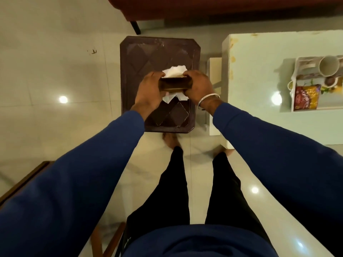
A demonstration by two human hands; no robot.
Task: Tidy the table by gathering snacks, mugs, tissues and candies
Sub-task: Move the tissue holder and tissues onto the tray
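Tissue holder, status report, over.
Both hands, left and right, grip the tissue holder over the brown stool. Tissues poke out. Nothing in the way.

The scene is dim and warm-toned, lit from overhead; three round lamp reflections glare on the glossy floor (pixel 55 75) at 9 o'clock, 3 o'clock and 4 o'clock, with a fainter one near 5 o'clock; the pale table (pixel 259 71) at 2 o'clock carries a soft sheen; the white tissue (pixel 175 71) near centre is the brightest patch, close to blown out; the feet at centre are smeared by motion blur; straight floor lines bow toward the edges from the wide lens; the blue sleeves (pixel 74 182) loom soft and oversized at the bottom; fine detail is muddy throughout.
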